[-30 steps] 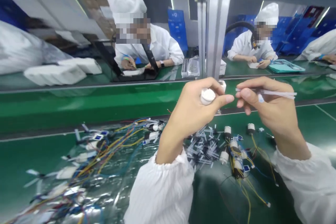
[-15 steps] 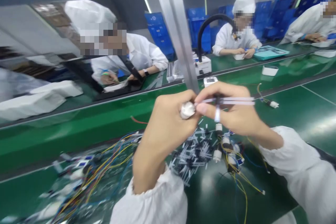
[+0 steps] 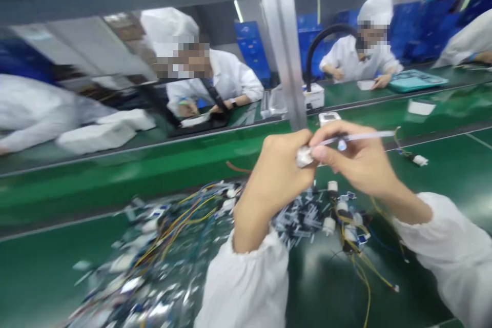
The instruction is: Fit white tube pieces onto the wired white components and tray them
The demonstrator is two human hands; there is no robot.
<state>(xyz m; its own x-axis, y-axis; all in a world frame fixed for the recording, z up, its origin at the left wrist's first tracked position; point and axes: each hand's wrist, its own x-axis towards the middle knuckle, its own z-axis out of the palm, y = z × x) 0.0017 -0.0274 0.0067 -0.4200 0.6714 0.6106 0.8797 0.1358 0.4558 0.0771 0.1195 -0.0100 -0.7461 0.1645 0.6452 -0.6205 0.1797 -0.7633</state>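
Note:
My left hand (image 3: 272, 174) is closed around a small white cylindrical part (image 3: 304, 157), whose round end shows beside the thumb. My right hand (image 3: 357, 164) pinches a thin whitish plastic piece with a dark middle (image 3: 371, 135), its long arm pointing right. The fingertips of my right hand meet the white part's end; motion blur hides the exact contact. Below both hands lies a heap of small clear-and-black plastic pieces (image 3: 302, 218). Right of it sit several white-and-black cylindrical parts with wires (image 3: 342, 223).
Many wired parts (image 3: 172, 236) lie on plastic at the left. A single wired part (image 3: 418, 160) rests at the right. A metal post (image 3: 282, 36) rises in front of me. Beyond the green ledge (image 3: 215, 152), co-workers in white sit near white housings (image 3: 98, 136) and a turquoise tray (image 3: 417, 81).
The view has swung left, so the scene sits further right. Both hands remain together at the white part; the plastic piece in my right hand has turned slightly.

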